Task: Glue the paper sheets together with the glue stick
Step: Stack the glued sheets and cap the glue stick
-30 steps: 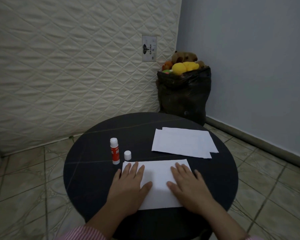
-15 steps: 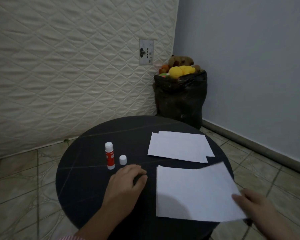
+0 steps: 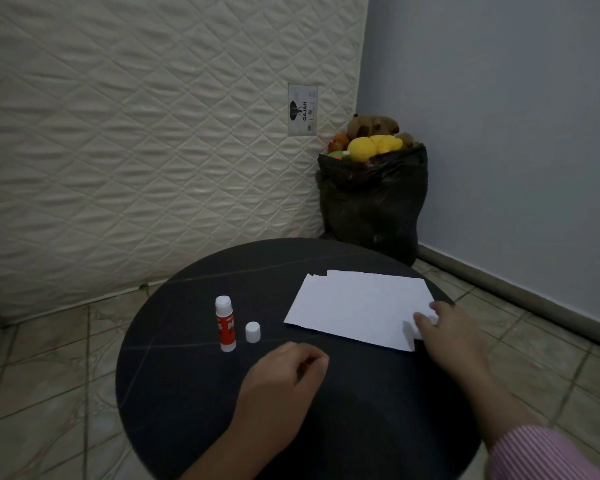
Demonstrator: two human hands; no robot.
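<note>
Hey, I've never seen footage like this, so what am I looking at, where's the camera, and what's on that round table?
No machine here: a person wears a camera on the head, looking down at their own hands. On the dark round table stand an uncapped glue stick and its small white cap, with a stack of white paper sheets to the right. The right hand rests on the stack's near corner. The left hand lies loosely curled on the table, holding nothing.
</note>
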